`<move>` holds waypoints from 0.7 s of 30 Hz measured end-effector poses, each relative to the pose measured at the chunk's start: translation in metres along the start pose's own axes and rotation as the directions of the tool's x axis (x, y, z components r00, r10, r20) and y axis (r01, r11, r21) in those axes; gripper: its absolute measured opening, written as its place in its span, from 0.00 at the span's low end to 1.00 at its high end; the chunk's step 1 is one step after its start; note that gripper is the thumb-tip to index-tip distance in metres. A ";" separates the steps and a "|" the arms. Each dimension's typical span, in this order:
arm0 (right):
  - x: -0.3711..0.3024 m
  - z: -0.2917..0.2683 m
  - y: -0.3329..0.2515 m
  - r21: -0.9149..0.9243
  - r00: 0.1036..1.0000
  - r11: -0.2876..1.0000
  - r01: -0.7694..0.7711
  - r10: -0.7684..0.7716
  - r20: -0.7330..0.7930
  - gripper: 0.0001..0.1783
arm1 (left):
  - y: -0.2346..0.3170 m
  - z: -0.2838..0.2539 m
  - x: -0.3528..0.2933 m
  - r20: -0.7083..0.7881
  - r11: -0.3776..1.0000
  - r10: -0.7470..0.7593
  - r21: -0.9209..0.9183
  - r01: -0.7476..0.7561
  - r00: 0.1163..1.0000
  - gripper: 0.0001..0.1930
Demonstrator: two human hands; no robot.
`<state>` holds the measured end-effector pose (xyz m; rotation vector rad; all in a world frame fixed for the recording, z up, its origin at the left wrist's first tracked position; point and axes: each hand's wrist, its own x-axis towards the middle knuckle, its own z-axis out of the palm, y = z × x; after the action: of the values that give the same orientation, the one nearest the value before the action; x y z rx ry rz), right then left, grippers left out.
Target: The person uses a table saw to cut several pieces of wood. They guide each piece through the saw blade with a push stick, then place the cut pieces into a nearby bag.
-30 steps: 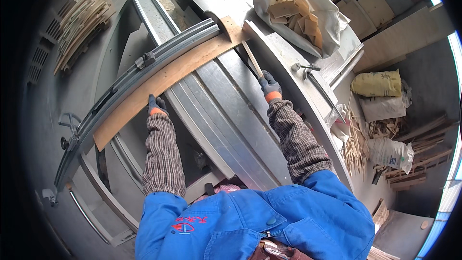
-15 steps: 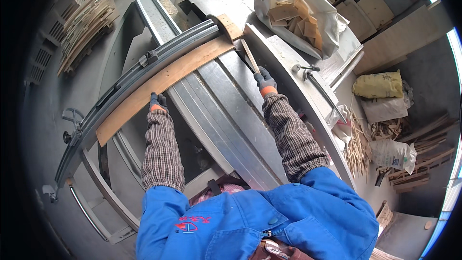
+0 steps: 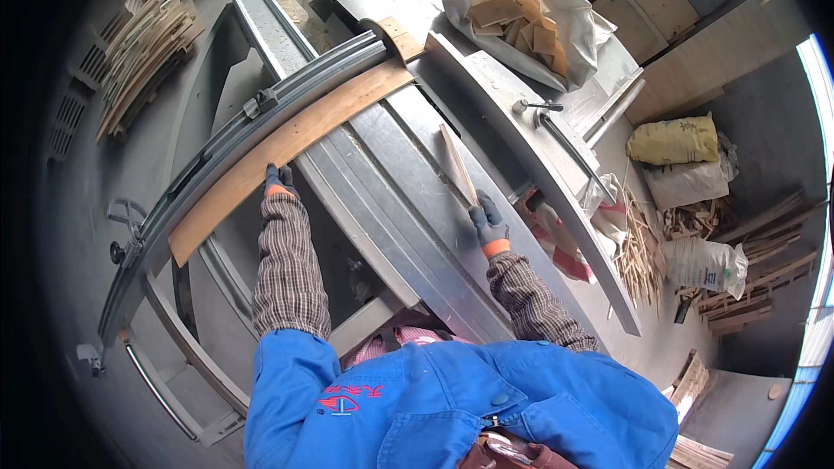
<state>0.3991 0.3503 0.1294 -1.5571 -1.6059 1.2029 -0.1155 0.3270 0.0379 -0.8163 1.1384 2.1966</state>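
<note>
A long wooden board (image 3: 300, 141) lies along the grey metal fence (image 3: 330, 67) of a panel saw, its right end on the sliding metal table (image 3: 395, 195). My gloved left hand (image 3: 278, 179) grips the board's near edge, left of the table, with its thumb side toward the wood. In my gloved right hand (image 3: 490, 224) is a thin wooden stick (image 3: 458, 163), held by its near end above the table and pointing away from me. Its far tip is apart from the board. A small wooden block (image 3: 401, 38) sits at the fence's right end.
A long metal rip fence (image 3: 512, 130) runs along the right side. Beyond it stands a white sack (image 3: 569, 13) of wood offcuts. Stacked wood strips (image 3: 143, 65) lie at far left. A yellow sack (image 3: 673, 139) and loose sticks (image 3: 641, 247) are on the right floor.
My right hand has drawn the stick back toward me, away from the board's right end and over the sliding table. The left hand stays at the board's near edge.
</note>
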 end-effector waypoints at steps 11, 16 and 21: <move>0.112 0.085 -0.067 -0.066 0.988 0.994 -0.091 0.098 0.119 0.31 | -0.010 0.008 0.005 0.002 0.996 0.039 0.075 -0.039 0.999 0.15; 0.114 0.095 -0.066 -0.071 0.992 0.996 -0.062 0.069 0.109 0.30 | -0.007 -0.001 0.019 0.018 0.997 0.071 0.012 -0.071 0.997 0.15; 0.116 0.096 -0.075 -0.144 0.994 0.989 -0.041 0.055 0.094 0.30 | -0.003 0.001 0.023 0.040 0.996 0.084 0.039 -0.086 0.996 0.14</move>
<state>0.2649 0.4516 0.1362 -1.6563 -1.7593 1.2307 -0.1292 0.3332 0.0200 -0.7176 1.2155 2.2401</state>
